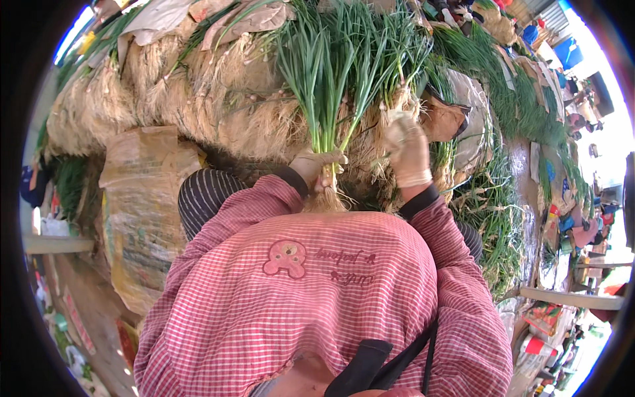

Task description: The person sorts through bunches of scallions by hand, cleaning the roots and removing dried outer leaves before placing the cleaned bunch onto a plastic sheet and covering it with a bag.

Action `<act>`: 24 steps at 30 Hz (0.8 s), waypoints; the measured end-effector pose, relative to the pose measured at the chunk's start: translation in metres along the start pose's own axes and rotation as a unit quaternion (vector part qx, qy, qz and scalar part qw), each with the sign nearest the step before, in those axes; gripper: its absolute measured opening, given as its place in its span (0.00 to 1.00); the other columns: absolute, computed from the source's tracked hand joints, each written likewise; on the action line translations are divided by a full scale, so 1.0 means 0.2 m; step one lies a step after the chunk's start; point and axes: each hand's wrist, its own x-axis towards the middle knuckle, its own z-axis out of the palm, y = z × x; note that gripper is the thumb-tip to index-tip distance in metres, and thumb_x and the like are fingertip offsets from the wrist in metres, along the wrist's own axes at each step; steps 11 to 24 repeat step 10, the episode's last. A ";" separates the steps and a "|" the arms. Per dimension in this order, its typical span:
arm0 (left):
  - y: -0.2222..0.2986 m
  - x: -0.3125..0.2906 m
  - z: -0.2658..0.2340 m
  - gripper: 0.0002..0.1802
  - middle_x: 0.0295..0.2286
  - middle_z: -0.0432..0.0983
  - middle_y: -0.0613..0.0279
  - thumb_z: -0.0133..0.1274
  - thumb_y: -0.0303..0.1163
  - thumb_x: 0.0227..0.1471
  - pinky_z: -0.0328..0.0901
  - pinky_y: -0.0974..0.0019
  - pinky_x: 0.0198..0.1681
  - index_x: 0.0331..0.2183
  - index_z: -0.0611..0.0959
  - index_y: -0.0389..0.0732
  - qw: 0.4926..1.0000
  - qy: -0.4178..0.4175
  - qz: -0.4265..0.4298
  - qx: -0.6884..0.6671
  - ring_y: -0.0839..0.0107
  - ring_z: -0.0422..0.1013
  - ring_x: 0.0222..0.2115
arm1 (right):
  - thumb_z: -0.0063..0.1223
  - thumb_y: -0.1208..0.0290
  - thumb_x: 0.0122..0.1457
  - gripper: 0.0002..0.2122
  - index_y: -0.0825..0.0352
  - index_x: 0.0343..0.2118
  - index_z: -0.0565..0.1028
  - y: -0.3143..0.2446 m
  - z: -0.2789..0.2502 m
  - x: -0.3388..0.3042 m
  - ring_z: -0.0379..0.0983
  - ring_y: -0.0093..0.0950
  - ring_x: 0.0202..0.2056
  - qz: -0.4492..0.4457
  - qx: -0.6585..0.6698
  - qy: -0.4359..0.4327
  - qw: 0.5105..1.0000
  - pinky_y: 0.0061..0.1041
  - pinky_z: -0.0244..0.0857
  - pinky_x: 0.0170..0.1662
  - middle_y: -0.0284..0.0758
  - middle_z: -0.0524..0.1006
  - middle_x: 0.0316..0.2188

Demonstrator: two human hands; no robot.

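Note:
My left hand (317, 165), in a pale glove, is closed around a bunch of spring onions (324, 132) in front of my chest. Their green leaves fan out away from me, and the pale bulbs and roots hang below my fist toward my apron. To its right, my right hand (407, 151), also gloved, is raised beside the roots of a large heap of spring onions (238, 112). Motion smears its fingers, so whether they grip a stalk cannot be made out.
The heap stretches across the far side, roots facing me, with sacking (245, 23) over part of it. A plastic-wrapped sack-like bundle (142, 212) stands at my left. Loose green leaves (486, 225) lie at my right. Other people and more heaps (529, 99) are farther right.

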 end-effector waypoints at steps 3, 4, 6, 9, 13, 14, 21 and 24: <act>-0.02 0.04 -0.03 0.12 0.26 0.77 0.61 0.52 0.33 0.56 0.70 0.69 0.14 0.39 0.75 0.36 0.998 -0.009 0.007 -0.065 0.73 0.72 0.18 | 0.44 0.66 0.64 0.09 0.63 0.35 0.75 -0.05 -0.14 0.09 0.59 0.14 0.22 -0.001 -0.117 0.015 0.993 0.14 0.57 0.25 0.24 0.68 0.22; -0.01 0.04 -0.02 0.12 0.27 0.77 0.61 0.52 0.34 0.56 0.72 0.67 0.16 0.39 0.75 0.37 0.996 -0.034 0.012 -0.087 0.73 0.73 0.21 | 0.44 0.67 0.63 0.08 0.64 0.36 0.74 -0.06 -0.08 0.10 0.60 0.14 0.21 0.008 -0.252 0.046 0.967 0.14 0.58 0.25 0.24 0.68 0.22; 0.00 0.06 0.00 0.13 0.28 0.77 0.62 0.52 0.34 0.56 0.74 0.66 0.18 0.41 0.74 0.38 0.991 -0.087 0.015 -0.104 0.71 0.74 0.24 | 0.47 0.66 0.62 0.10 0.64 0.41 0.73 0.06 -0.13 0.17 0.64 0.16 0.23 -0.009 -0.383 0.014 0.923 0.17 0.63 0.29 0.28 0.73 0.29; -0.02 0.06 -0.03 0.17 0.30 0.77 0.62 0.52 0.35 0.56 0.73 0.67 0.18 0.45 0.72 0.39 0.987 -0.117 -0.003 -0.107 0.69 0.76 0.26 | 0.48 0.68 0.62 0.15 0.61 0.51 0.70 0.21 -0.07 0.32 0.71 0.19 0.32 0.020 -0.539 -0.062 0.840 0.19 0.67 0.37 0.32 0.77 0.37; -0.02 0.06 -0.04 0.18 0.31 0.77 0.63 0.52 0.37 0.56 0.72 0.68 0.18 0.46 0.72 0.39 0.987 -0.115 -0.015 -0.114 0.68 0.77 0.26 | 0.48 0.71 0.62 0.17 0.59 0.54 0.69 0.11 0.11 0.30 0.72 0.19 0.35 0.052 -0.614 -0.066 0.785 0.18 0.68 0.40 0.32 0.77 0.37; -0.02 0.06 -0.04 0.18 0.31 0.77 0.63 0.52 0.37 0.56 0.72 0.68 0.18 0.46 0.72 0.39 0.987 -0.115 -0.015 -0.114 0.68 0.77 0.26 | 0.48 0.71 0.62 0.17 0.59 0.54 0.69 0.11 0.11 0.30 0.72 0.19 0.35 0.052 -0.614 -0.066 0.785 0.18 0.68 0.40 0.32 0.77 0.37; -0.02 0.06 -0.04 0.18 0.31 0.77 0.63 0.52 0.37 0.56 0.72 0.68 0.18 0.46 0.72 0.39 0.987 -0.115 -0.015 -0.114 0.68 0.77 0.26 | 0.48 0.71 0.62 0.17 0.59 0.54 0.69 0.11 0.11 0.30 0.72 0.19 0.35 0.052 -0.614 -0.066 0.785 0.18 0.68 0.40 0.32 0.77 0.37; -0.02 0.06 -0.04 0.18 0.31 0.77 0.63 0.52 0.37 0.56 0.72 0.68 0.18 0.46 0.72 0.39 0.987 -0.115 -0.015 -0.114 0.68 0.77 0.26 | 0.48 0.71 0.62 0.17 0.59 0.54 0.69 0.11 0.11 0.30 0.72 0.19 0.35 0.052 -0.614 -0.066 0.785 0.18 0.68 0.40 0.32 0.77 0.37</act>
